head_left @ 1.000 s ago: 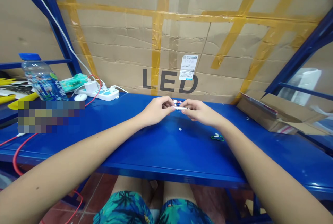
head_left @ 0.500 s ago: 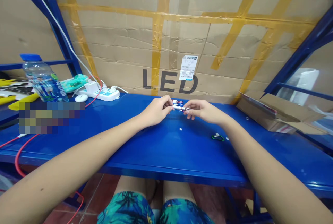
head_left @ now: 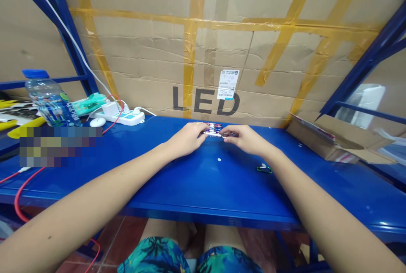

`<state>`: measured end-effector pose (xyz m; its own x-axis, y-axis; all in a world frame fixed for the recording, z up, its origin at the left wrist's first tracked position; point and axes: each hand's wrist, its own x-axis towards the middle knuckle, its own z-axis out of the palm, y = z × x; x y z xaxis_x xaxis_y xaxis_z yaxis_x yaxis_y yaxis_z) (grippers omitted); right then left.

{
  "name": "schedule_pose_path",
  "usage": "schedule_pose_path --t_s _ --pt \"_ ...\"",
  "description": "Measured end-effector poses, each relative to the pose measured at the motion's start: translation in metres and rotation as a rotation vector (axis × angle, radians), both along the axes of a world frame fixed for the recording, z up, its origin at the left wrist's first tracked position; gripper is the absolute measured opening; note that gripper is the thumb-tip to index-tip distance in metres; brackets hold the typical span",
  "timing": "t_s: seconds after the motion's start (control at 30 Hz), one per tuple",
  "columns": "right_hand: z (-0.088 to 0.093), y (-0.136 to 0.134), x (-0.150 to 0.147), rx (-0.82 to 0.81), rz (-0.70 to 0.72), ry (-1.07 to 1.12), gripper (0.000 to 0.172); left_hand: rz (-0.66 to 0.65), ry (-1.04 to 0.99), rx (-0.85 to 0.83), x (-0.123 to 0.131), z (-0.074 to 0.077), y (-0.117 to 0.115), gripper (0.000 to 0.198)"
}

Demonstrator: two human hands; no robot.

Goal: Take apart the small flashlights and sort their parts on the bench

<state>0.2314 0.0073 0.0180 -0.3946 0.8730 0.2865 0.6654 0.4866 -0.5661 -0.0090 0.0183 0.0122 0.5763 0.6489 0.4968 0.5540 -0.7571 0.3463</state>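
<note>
Both hands are at the back middle of the blue table (head_left: 190, 188). Between them, low at the tabletop, lies a slim whitish rod-like item (head_left: 213, 134), its exact kind too small to make out. My left hand (head_left: 187, 138) is closed on its left end, with thumb and fingertips together. At its right end, my right hand (head_left: 242, 138) pinches it between thumb and fingers. Just behind it sits a row of several slim red, blue and silver items (head_left: 213, 126), partly covered by the fingers. A green carabiner (head_left: 264, 170) lies right of my right hand's wrist, a white piece on it.
A small white disc (head_left: 219, 159) lies in front of the hands. An open cardboard box (head_left: 323, 140) stands at right. On the left are a water bottle (head_left: 50, 99), a white power strip (head_left: 127, 116) and red cables (head_left: 23, 188). A large taped carton (head_left: 142, 61) backs the table.
The slim item has come down to the tabletop, in front of the row. Both hands have lowered with it, and more of the row shows between them.
</note>
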Motion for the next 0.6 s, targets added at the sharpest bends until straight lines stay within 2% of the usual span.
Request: schedule_pose_path --t_s 0.33,0.47,0.6 --pt "0.002 0.004 0.004 0.093 -0.065 -0.019 0.018 0.013 0.039 0.033 0.0 0.007 0.004 0.02" --pt "0.011 0.024 0.004 0.158 -0.105 -0.097 0.019 -0.017 0.022 0.035 0.004 0.018 0.029 0.019" --pt "0.023 0.06 0.006 0.179 -0.114 -0.19 0.021 0.0 -0.022 -0.102 0.014 0.036 0.068 0.014"
